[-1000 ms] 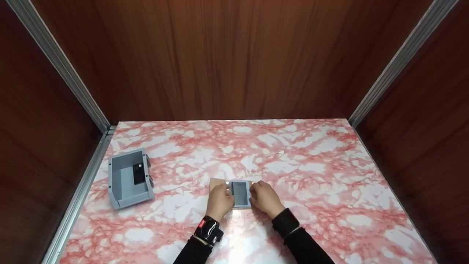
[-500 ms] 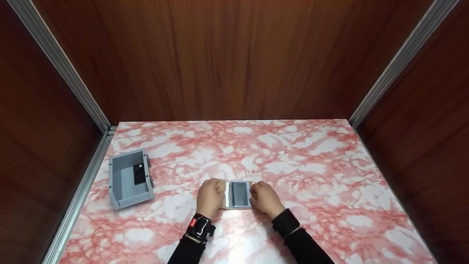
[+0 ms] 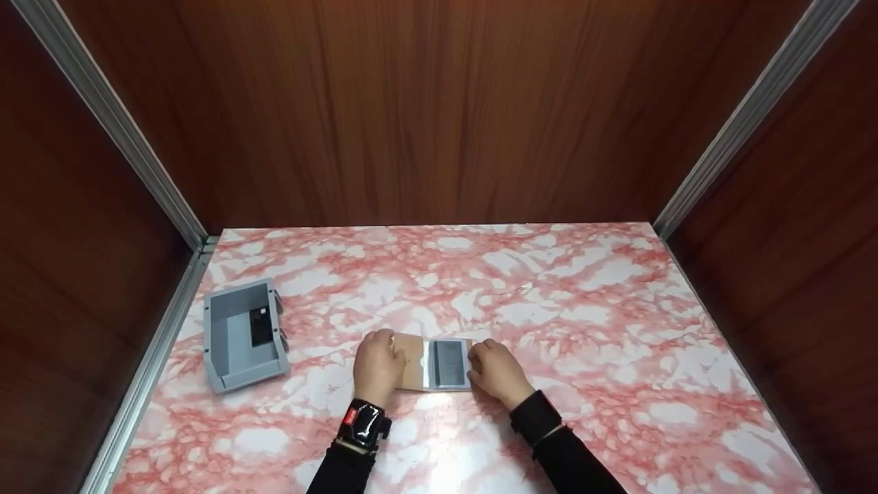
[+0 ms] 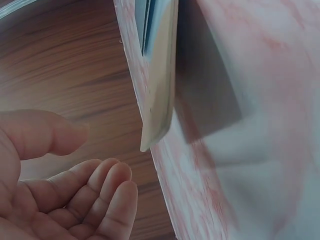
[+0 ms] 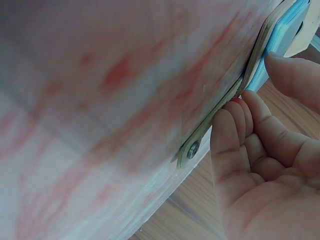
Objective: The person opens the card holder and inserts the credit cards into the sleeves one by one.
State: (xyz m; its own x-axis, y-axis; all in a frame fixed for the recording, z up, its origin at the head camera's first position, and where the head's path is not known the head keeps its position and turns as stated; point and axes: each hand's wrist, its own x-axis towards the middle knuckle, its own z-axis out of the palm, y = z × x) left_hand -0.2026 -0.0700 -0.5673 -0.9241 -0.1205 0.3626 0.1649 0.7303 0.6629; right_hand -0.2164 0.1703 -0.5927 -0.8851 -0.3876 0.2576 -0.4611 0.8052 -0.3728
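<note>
Tan card holder (image 3: 414, 363) lies spread on the tabletop (image 3: 583, 309), so the unfolding looks done; what is left does not show. At its 9 o'clock, the left hand (image 3: 379, 367) has loosely bent fingers holding nothing, just off the flap. At 3 o'clock, the right hand (image 3: 497, 370) pinches the edge beside a snap strap (image 5: 202, 132). Since 1.0 second ago, the left hand has moved toward 9 o'clock, baring the flap; the right hand looks unmoved.

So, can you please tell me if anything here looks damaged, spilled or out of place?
Nothing looks spilled or damaged. The open brown folder is slightly askew: its left side tilts off the table instead of lying flat.
</note>
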